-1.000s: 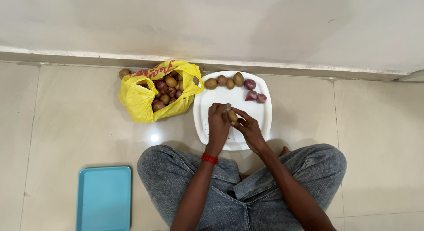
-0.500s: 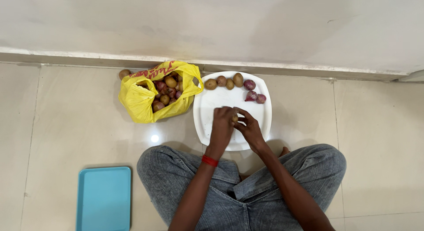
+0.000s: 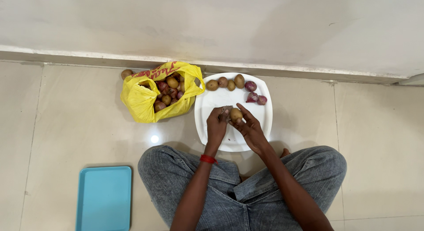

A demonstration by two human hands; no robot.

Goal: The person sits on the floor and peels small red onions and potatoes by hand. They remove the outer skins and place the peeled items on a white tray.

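Observation:
My left hand (image 3: 216,126) and my right hand (image 3: 251,128) meet over a white plate (image 3: 261,120) and together hold a small brown potato (image 3: 236,115). A small greyish bit shows at my left fingertips beside the potato; what it is cannot be told. Several brown potatoes (image 3: 223,82) lie along the plate's far rim, with three small red onions (image 3: 252,97) to their right. I sit cross-legged in grey jeans (image 3: 176,178), and a red band circles my left wrist.
A yellow plastic bag (image 3: 143,103) of potatoes and onions lies open left of the plate. One loose potato (image 3: 126,74) sits by the wall base behind it. A light blue tray (image 3: 104,198) lies on the tiled floor at my left knee.
My hands turned the potato: half a second ago they covered it, now it shows between the fingertips, slightly farther up over the plate.

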